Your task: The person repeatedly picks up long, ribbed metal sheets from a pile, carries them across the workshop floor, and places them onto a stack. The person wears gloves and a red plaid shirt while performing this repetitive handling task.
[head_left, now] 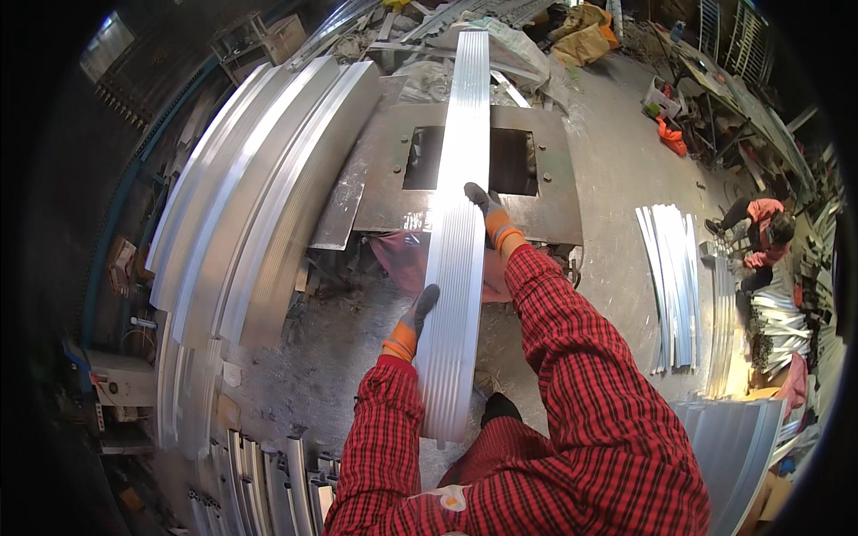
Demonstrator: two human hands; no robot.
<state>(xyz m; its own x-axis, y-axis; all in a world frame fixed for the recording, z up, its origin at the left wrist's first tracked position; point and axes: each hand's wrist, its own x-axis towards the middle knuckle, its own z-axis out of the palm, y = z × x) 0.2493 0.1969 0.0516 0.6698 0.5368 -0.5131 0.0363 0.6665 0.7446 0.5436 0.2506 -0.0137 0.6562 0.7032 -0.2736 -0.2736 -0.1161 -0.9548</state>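
Observation:
A long ribbed aluminium profile [453,286] runs away from me, its far part lying across a steel machine table [384,201] and its near end sticking out over the floor. On its left edge, close to the near end, sits my left hand [414,323] in a grey and orange glove, closed on the edge with the fingers partly hidden underneath. Farther up, my right hand [493,217], gloved alike, grips the right edge with its thumb on top. Behind the profile, the dark rectangular opening [512,163] in the table is partly covered.
Stacked wide aluminium profiles [259,196] stand at the left, more cut lengths [268,478] at the lower left. White strips [670,286] lie on the floor at the right, near a crouching person [760,239]. Shiny panels [733,447] are at the lower right; sacks [583,36] lie behind the table.

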